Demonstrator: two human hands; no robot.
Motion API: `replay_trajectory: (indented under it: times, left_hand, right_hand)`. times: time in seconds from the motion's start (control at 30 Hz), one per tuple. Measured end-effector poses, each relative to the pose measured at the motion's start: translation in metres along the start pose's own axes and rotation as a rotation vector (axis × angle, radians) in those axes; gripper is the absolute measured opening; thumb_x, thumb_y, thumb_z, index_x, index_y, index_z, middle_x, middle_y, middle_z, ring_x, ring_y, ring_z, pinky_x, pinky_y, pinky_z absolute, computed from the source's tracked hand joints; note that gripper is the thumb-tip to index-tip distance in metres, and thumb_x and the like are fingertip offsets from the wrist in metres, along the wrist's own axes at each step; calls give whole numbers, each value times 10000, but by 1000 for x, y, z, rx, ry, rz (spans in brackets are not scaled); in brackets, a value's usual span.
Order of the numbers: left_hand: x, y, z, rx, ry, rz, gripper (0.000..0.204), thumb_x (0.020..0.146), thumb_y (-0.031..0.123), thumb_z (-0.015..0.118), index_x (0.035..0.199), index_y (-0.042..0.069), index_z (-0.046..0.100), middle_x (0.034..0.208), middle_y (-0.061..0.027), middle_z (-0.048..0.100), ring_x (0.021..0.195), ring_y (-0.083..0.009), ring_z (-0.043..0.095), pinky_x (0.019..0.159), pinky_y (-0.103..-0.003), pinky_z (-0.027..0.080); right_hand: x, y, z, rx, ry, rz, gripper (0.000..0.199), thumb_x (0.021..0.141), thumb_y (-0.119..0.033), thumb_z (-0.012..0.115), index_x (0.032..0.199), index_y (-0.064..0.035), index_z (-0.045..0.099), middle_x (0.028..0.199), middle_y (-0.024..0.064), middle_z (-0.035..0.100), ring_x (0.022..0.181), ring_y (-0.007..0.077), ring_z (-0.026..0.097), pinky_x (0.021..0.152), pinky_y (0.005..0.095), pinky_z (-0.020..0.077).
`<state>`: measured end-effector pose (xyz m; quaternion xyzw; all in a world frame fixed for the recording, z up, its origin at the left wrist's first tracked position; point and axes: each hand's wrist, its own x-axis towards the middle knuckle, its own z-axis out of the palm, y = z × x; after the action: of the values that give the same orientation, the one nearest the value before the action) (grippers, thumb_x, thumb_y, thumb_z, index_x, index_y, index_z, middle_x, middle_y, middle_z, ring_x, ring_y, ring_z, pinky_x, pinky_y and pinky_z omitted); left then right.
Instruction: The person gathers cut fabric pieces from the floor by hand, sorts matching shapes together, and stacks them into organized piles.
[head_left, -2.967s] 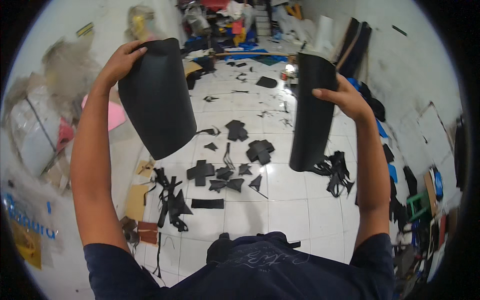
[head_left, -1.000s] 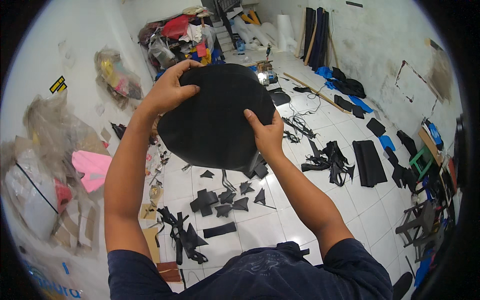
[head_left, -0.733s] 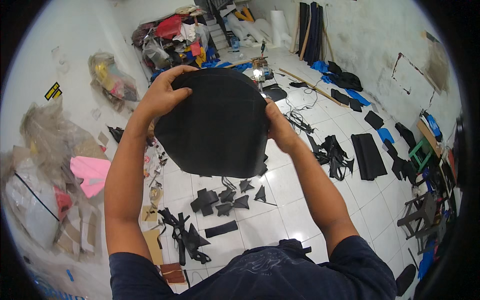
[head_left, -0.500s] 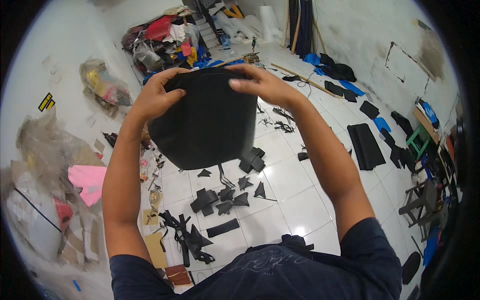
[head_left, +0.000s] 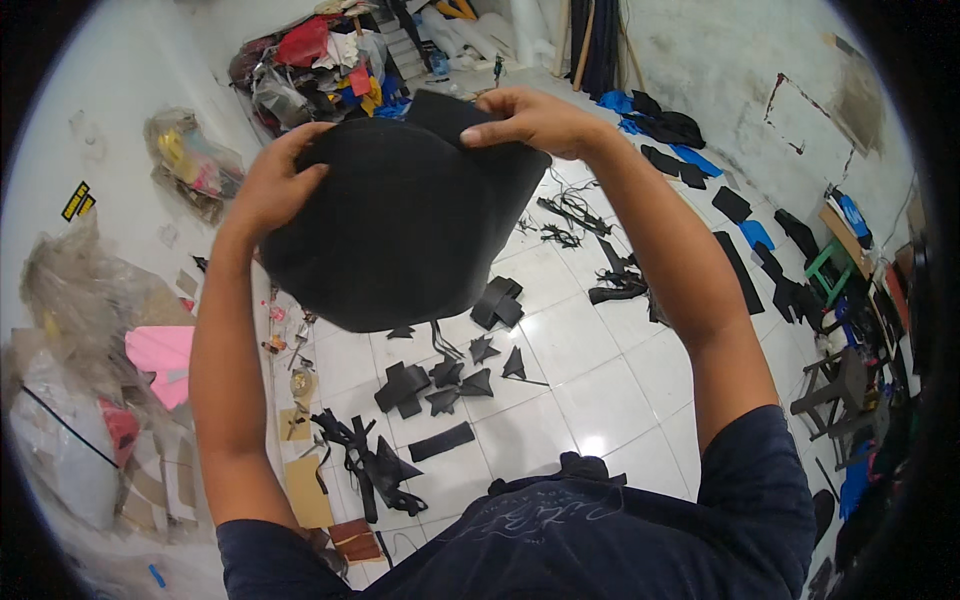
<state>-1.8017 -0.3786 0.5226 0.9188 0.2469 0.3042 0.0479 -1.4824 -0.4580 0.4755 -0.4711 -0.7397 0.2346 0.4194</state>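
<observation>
I have both hands raised in front of me on a large black sheet (head_left: pixel 400 230) that is bent over into a rounded, dome-like shape. My left hand (head_left: pixel 272 185) grips its upper left edge, fingers curled over the top and palm against the material. My right hand (head_left: pixel 525 120) pinches the upper right edge, thumb on the near side and fingers behind it, where a corner of the sheet sticks up just past my fingertips. The sheet hangs between the two hands and sags below them, well above the white tiled floor (head_left: pixel 590 370). Far below my hands, small black offcuts (head_left: pixel 440 380) lie scattered on the tiles, some shaped like crosses and triangles, with a tangle of black strips (head_left: pixel 365 465) below my left forearm. Out beyond my right hand, flat black and blue pieces (head_left: pixel 700 165) lie along the wall. Beyond my left hand sits a heap of coloured bags and fabric (head_left: pixel 320 60).
</observation>
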Motion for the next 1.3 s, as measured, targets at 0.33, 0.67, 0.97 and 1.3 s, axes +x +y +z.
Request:
replay_trajectory:
  times: [0.33,0.67,0.97,1.3]
  left_hand:
    - [-27,-79,-75,-226,66,-314,454,787,59,588,1234,2,525,1101,-94,606,977,-182,582,867,-289,454]
    - [-14,-93,-89,-532,6,-474,524,765,129,661,1252,6,510,1065,-83,616,907,-166,609,814,-273,489]
    - [6,-98,-71,-555,-209,-505,569,774,104,645,1316,56,476,1139,-86,594,976,-154,599,808,-288,516]
    - [25,-18,-50,-357,-549,-412,562,767,35,587,1319,59,482,1104,-80,618,982,-161,595,860,-268,484]
  right_hand:
    - [-41,32,-91,-87,262,224,517,863,-370,634,1227,-11,559,1163,173,612,1060,302,588,991,361,399]
    - [-94,66,-81,-426,89,446,373,857,-222,610,1126,32,558,1068,94,617,994,169,545,856,306,440]
    - [-213,271,-41,-739,-9,734,454,785,-172,606,1199,4,540,1103,239,613,1031,396,581,897,433,456]
    - [-68,179,56,-56,128,474,1000,720,-497,744,1431,1,248,1408,290,343,1304,390,370,1065,425,324]
